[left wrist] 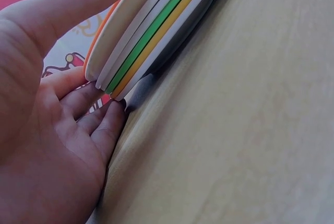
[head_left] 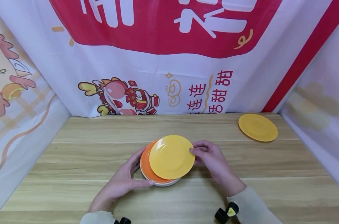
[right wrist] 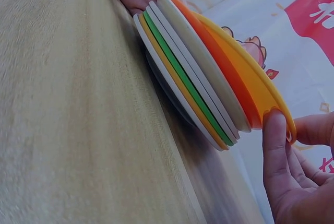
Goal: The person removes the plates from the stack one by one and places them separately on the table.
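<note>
My right hand (head_left: 212,160) pinches the right rim of a yellow plate (head_left: 172,157) between thumb and fingers. That plate is tilted up on my right hand's side, above an orange plate (head_left: 147,163). Below the orange one lies a stack of plates (right wrist: 180,72), with white, green and yellow rims showing in both wrist views. Around the left side of this stack my left hand (head_left: 124,180) holds on, thumb at the near edge and fingers at the far left. In the left wrist view its fingertips (left wrist: 116,112) touch the lower rims.
Another yellow plate (head_left: 258,127) lies alone at the far right of the wooden table (head_left: 88,146). Printed cloth (head_left: 158,68) hangs along the back and both sides of the table.
</note>
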Demonstrator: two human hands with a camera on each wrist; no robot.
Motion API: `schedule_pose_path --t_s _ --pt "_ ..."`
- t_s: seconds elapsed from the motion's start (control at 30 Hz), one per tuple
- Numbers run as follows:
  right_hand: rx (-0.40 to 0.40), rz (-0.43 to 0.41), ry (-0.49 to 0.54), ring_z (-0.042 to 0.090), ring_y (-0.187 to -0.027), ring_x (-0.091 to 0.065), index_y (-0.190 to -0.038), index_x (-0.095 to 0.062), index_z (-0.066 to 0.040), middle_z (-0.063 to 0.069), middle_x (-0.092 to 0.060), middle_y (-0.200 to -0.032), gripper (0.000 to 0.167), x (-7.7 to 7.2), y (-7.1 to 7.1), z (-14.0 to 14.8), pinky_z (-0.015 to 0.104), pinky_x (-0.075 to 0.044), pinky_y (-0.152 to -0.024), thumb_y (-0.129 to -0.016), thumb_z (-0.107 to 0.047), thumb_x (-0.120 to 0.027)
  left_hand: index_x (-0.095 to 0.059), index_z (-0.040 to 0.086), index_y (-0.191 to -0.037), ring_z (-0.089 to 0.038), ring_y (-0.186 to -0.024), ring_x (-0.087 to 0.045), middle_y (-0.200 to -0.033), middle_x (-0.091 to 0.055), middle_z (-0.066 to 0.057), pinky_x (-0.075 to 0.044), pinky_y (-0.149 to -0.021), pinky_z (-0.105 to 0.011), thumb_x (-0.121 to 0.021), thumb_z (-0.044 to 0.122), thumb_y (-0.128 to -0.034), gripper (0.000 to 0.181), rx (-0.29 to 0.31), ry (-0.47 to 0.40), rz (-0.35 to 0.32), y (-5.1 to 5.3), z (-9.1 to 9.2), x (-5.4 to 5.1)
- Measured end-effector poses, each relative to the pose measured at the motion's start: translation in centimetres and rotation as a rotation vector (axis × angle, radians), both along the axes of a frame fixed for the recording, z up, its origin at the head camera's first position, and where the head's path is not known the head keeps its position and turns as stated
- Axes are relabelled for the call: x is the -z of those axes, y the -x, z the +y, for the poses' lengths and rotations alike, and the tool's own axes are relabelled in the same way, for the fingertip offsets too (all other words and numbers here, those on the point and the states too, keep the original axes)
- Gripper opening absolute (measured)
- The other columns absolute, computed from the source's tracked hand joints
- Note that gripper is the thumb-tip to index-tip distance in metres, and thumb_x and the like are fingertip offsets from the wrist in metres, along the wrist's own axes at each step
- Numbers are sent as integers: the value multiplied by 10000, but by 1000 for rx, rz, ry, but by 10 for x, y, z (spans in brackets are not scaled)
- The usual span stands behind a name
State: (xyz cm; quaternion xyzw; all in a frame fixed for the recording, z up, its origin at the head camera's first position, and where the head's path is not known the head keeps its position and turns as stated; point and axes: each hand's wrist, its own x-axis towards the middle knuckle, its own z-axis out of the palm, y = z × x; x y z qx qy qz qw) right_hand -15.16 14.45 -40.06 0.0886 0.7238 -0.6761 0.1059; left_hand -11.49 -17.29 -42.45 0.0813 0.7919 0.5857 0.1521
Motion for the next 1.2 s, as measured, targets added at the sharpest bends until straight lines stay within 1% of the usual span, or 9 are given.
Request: schedule_pose_path --t_s 0.13,0.27,0.47,0.63,0.73,0.87,1.07,1.13,1.2 --pt "1 3 -7 210 -927 -723 -1282 -679 -60 124 -726 -1153 289 -1 0 0 309 -665 -797 -1019 -162 -740 -300 342 -1689 -321 -1660 -273 -1778 -305 19 -195 -1351 -605 -984 298 -779 1138 -6 -8 -15 -1 0 -1" --pt "7 4 -9 206 -921 -727 -1284 -677 -55 122 -729 -1149 293 -3 -1 0 312 -666 -801 -1018 -163 -740 -305 331 -1687 -329 -1661 -268 -1779 -300 28 -188 -1349 -627 -979 298 -786 1126 -7 -15 -23 -1 1 -3" --pt "-3 24 -15 195 -919 -723 -1295 -668 -36 123 -726 -1144 317 -4 -2 1 296 -663 -799 -1021 -178 -740 -316 334 -1682 -333 -1661 -266 -1780 -297 36 -190 -1348 -627 -977 305 -790 1110 -11 -11 -33 -1 2 -4" --pt "-1 13 -15 204 -929 -726 -1288 -674 -43 130 -729 -1152 306 -3 -1 1 300 -665 -798 -1016 -166 -742 -321 340 -1676 -330 -1662 -264 -1779 -298 34 -194 -1349 -624 -983 309 -782 1113 -18 -3 -49 -1 3 -6" --pt "0 15 -18 207 -933 -726 -1291 -671 -45 131 -730 -1162 307 -2 0 1 304 -666 -801 -1017 -167 -739 -313 330 -1679 -333 -1665 -257 -1782 -291 29 -203 -1348 -613 -981 311 -782 1119 -14 6 -63 0 4 -10" --pt "-2 16 -10 208 -930 -727 -1289 -667 -39 132 -730 -1159 300 -3 0 2 313 -667 -805 -1021 -159 -731 -295 278 -1693 -341 -1663 -265 -1785 -289 -3 -233 -1343 -583 -981 292 -784 1139 13 28 -67 2 4 -18" --pt "6 24 4 194 -899 -729 -1278 -667 -24 122 -737 -1136 307 -5 -1 4 315 -667 -795 -1014 -165 -740 -306 156 -1665 -402 -1614 -354 -1743 -361 -112 -282 -1320 -610 -978 227 -786 1109 47 48 -75 9 1 -31" --pt "5 31 6 195 -894 -731 -1277 -666 -16 127 -739 -1134 312 -6 -1 4 317 -668 -793 -1013 -165 -741 -308 137 -1653 -411 -1609 -358 -1735 -367 -128 -278 -1321 -618 -977 222 -787 1097 54 56 -84 12 1 -34" --pt "0 36 8 197 -896 -731 -1278 -665 -13 129 -741 -1138 315 -6 -1 5 319 -669 -794 -1015 -169 -739 -300 130 -1651 -413 -1614 -342 -1737 -359 -132 -260 -1325 -631 -976 213 -788 1099 74 62 -80 14 2 -34"
